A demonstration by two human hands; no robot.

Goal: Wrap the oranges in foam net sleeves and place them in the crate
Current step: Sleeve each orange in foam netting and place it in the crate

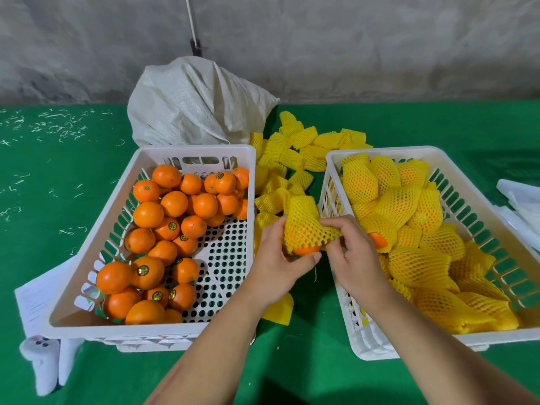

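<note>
Left hand [277, 258], right hand [347, 252] grip sleeved orange [305, 249] over green table [73, 171]; grey wall [350, 39] behind.

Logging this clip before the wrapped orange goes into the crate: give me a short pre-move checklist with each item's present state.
1. Orange held: ok; left hand cups it from below.
2. Foam net sleeve covers the fruit: not ok; bare peel shows at the bottom.
3. Right hand grip on the sleeve: ok; fingers pinch its right edge.
4. Room in the right crate: cannot tell; wrapped oranges are piled across it.
5. Spare sleeves available: ok; a heap lies between the crates.
6. Unwrapped oranges left in the left crate: ok; many remain.
</note>
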